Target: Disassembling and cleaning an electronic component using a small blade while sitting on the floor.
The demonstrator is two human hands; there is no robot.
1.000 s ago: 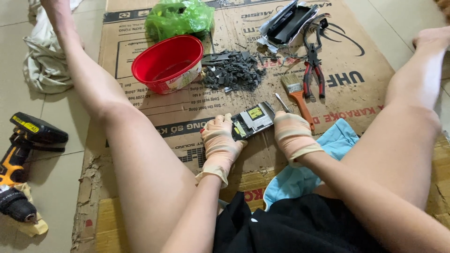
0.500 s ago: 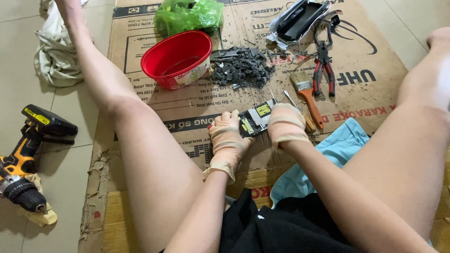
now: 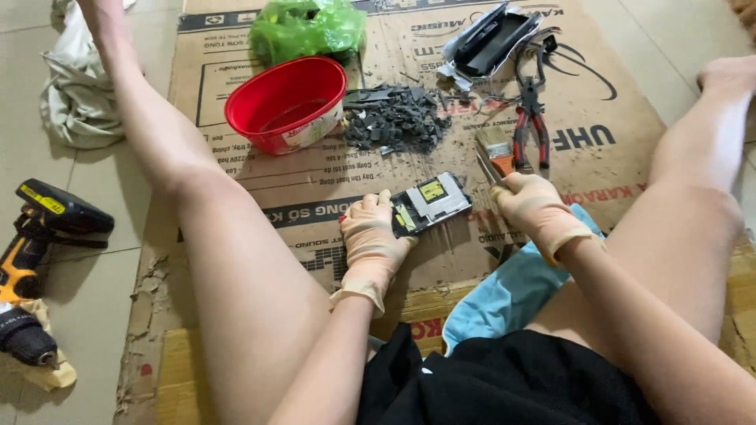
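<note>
My left hand [image 3: 372, 240], in a tan glove, holds a small black electronic module [image 3: 429, 203] with a silver plate and yellow labels down on the cardboard sheet [image 3: 331, 177]. Just right of the module, my gloved right hand [image 3: 535, 211] is closed around a thin metal tool [image 3: 483, 168] whose shaft sticks out above the fist. A paintbrush [image 3: 496, 149] with an orange ferrule lies right beside that shaft, its handle running under the hand. My bare legs stretch out on both sides.
A red bowl [image 3: 287, 102], a green plastic bag [image 3: 309, 27] and a pile of dark scraps [image 3: 394, 118] lie beyond the hands. Red-handled pliers [image 3: 531, 126] and a black casing [image 3: 488, 43] lie far right. A cordless drill [image 3: 35, 260] and a rag [image 3: 75, 94] sit on the tiles.
My right hand has left the module and moved right, closing on the thin tool by the brush. My left hand still holds the module.
</note>
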